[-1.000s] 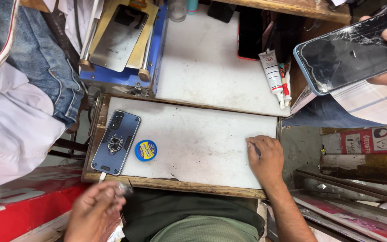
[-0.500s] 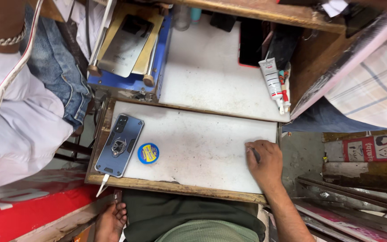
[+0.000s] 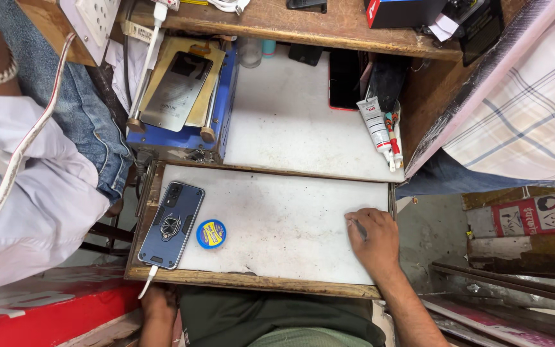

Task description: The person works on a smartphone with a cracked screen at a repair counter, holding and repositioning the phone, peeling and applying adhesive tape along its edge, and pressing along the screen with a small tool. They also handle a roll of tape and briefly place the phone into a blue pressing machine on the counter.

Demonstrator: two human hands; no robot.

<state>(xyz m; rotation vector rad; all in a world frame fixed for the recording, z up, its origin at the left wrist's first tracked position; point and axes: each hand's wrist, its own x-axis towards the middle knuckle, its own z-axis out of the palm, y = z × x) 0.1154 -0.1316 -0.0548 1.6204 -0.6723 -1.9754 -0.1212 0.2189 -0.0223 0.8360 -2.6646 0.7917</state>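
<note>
Right hand (image 3: pixel 372 243): rests palm down on the near right corner of the white work board (image 3: pixel 277 218), fingers curled loosely over a thin dark tool (image 3: pixel 359 229), seemingly tweezers or a probe, only partly seen; the grip looks light. Left hand (image 3: pixel 157 302): below the board's near edge, mostly hidden, so how far it is open cannot be told; it lies just under the white cable (image 3: pixel 148 281) plugged into the phone. Phone in a blue ring-stand case (image 3: pixel 171 216): back up, well to the left of the right hand, at the board's left edge. Small round blue tin (image 3: pixel 211 234): just right of the phone, apart from it. Beyond the right hand: glue tubes (image 3: pixel 380 132) leaning at the bench's right wall. Far left of it: blue separator machine (image 3: pixel 181 103) bearing a phone back panel. Handling note, as judgement: bring the phone toward the tool hand and steady it before any fine work, minding the cable.
</note>
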